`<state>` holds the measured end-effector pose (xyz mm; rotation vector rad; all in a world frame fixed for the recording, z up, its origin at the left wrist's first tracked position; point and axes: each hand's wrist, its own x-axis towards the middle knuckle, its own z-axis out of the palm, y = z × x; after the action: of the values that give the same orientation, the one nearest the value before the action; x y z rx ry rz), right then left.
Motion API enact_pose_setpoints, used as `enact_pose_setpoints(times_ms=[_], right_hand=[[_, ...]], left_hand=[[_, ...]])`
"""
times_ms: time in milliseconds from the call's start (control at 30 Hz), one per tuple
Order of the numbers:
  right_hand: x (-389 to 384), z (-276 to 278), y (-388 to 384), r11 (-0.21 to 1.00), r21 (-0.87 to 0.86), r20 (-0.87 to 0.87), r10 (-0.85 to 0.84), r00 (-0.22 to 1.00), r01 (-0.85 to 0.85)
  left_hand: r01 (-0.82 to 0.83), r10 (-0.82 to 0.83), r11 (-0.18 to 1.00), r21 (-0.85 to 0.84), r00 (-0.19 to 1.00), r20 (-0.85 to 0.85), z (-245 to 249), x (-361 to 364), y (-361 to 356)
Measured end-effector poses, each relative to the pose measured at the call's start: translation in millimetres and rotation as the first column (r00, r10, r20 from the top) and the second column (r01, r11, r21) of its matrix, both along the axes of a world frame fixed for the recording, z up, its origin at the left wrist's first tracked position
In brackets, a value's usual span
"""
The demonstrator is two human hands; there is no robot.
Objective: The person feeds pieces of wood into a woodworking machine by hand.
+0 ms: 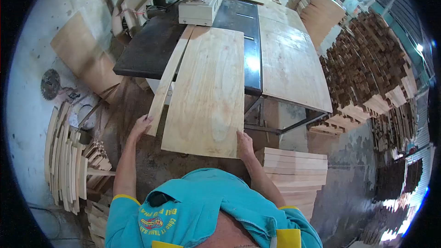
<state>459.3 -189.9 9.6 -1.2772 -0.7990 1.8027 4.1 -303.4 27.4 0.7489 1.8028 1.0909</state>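
My left hand (141, 126) is closed on the near end of a narrow wooden strip (166, 82). At the near right corner of a wide wooden panel (206, 96), my right hand (245, 144) grips the edge. A thin gap, widening toward me, runs between strip and panel. Their far ends lie on the dark machine table (151, 48), close to the white machine head (198, 11), while the near ends stick out past the table's front edge.
A plywood-topped table (294, 59) adjoins on the right. Stacked boards (294, 174) stand by my right arm, wood strips (66, 156) at the left. Large timber piles (367, 64) are farther right. A plywood sheet (85, 55) and round saw blade (50, 84) are at the left wall.
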Motion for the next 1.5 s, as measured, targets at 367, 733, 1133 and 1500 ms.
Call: enact_pose_setpoints(times_ms=[367,733,1133,1500], right_hand=[[116,-12,-87,0.999,-0.005,0.132,0.034,0.991,-0.034],[95,16,-149,0.942,-0.009,0.017,-0.336,0.942,0.336],[109,-3,-71,0.893,-0.116,-0.18,-0.45,0.875,0.435],[69,40,-17,0.619,0.511,0.858,-0.41,0.31,-0.596]], left_hand=[[-0.033,0.035,0.999,-0.014,0.981,0.19,-21,12,-32],[0.005,0.005,0.995,-0.095,0.995,0.102,-8,30,-157],[-0.09,0.027,0.993,-0.077,0.803,-0.596,50,91,-233],[0.074,-0.084,0.996,-0.042,0.784,-0.615,62,101,-155]])
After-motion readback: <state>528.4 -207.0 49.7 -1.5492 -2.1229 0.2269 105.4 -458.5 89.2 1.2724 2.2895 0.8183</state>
